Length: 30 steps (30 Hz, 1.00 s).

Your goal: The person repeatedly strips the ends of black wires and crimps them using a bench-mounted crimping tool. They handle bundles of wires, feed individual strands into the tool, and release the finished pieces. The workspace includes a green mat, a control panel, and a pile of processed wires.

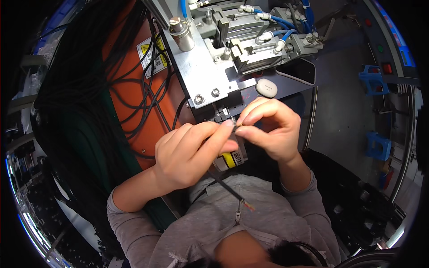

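My left hand (pixel 190 152) is closed, its thumb and index finger pinching a black cable in front of the machine. From under this hand a length of black cable (pixel 228 189) comes out toward my body, its stripped end showing thin coloured wires (pixel 248 206). Fingertip to fingertip with it, my right hand (pixel 275 129) pinches something small and thin at the cable's end; the fingers mostly hide it. Just beyond the fingertips sits a small dark metal fixture (pixel 221 115) at the machine's front edge.
A metal machine (pixel 201 71) with pneumatic cylinders (pixel 259 56) and blue hoses stands ahead. A white oval case (pixel 266 88) and a phone-like dark slab (pixel 298 71) lie beside it. Many black cables (pixel 143 94) cover the orange surface at left. Blue stools (pixel 378 145) stand at right.
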### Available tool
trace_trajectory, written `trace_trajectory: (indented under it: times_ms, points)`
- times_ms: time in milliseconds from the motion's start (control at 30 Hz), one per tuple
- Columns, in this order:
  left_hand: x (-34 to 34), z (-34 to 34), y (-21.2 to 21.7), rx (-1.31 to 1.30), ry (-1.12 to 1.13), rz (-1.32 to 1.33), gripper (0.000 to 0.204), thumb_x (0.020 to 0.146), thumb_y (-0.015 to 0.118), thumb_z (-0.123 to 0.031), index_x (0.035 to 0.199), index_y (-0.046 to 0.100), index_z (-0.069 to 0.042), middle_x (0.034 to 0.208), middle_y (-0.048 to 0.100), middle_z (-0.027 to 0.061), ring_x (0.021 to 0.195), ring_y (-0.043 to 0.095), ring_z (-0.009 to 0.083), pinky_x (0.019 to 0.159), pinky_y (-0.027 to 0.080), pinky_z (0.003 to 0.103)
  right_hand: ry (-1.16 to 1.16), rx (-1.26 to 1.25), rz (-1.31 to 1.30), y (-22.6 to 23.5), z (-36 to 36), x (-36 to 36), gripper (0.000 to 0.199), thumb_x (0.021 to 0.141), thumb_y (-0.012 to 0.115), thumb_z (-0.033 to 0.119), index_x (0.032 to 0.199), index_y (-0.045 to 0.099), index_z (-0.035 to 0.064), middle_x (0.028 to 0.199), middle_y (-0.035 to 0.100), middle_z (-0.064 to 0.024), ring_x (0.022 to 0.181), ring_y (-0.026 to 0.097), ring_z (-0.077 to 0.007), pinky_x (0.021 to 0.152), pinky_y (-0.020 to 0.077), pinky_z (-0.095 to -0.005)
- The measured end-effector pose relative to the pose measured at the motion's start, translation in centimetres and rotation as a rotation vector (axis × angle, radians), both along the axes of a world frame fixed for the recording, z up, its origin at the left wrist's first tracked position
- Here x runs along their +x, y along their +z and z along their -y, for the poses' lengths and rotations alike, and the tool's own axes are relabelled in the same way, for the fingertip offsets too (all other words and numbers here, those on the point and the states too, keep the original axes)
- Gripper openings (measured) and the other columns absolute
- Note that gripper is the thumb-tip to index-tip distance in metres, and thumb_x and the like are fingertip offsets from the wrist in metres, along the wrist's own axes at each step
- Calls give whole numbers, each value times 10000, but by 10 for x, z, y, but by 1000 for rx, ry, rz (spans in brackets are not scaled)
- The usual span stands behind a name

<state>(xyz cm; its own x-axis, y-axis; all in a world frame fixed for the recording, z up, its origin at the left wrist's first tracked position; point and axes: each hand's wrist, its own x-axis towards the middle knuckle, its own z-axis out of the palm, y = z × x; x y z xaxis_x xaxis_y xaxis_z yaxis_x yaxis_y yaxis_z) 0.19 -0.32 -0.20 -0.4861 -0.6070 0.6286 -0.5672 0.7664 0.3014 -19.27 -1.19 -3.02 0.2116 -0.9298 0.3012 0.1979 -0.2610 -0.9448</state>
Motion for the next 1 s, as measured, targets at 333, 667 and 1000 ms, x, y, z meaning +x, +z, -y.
trace_trajectory:
  times_ms: [333, 667, 1000]
  points:
    - [4, 1, 6, 87, -18, -137, 175, 777, 723, -157, 847, 650, -14, 678, 589, 41, 545, 579, 160, 446, 438, 258, -104, -401, 14, 9, 6, 20, 314, 661, 785, -65, 926, 622, -18, 831, 669, -118, 781, 655, -208, 698, 510, -281]
    - [7, 5, 2, 83, -43, -187, 176, 780, 717, -166, 818, 629, -19, 662, 568, 46, 533, 570, 173, 433, 430, 270, 0, -263, -95, 16, 12, 16, 172, 669, 792, 26, 808, 691, 10, 790, 668, -92, 747, 621, -179, 672, 470, -279]
    - [1, 0, -4, 142, 43, -81, 158, 740, 708, -88, 827, 600, -13, 707, 510, 56, 565, 537, 182, 453, 422, 300, -247, -448, -412, 24, 8, 21, 159, 670, 762, -15, 750, 629, 21, 730, 612, -75, 676, 571, -190, 610, 433, -300]
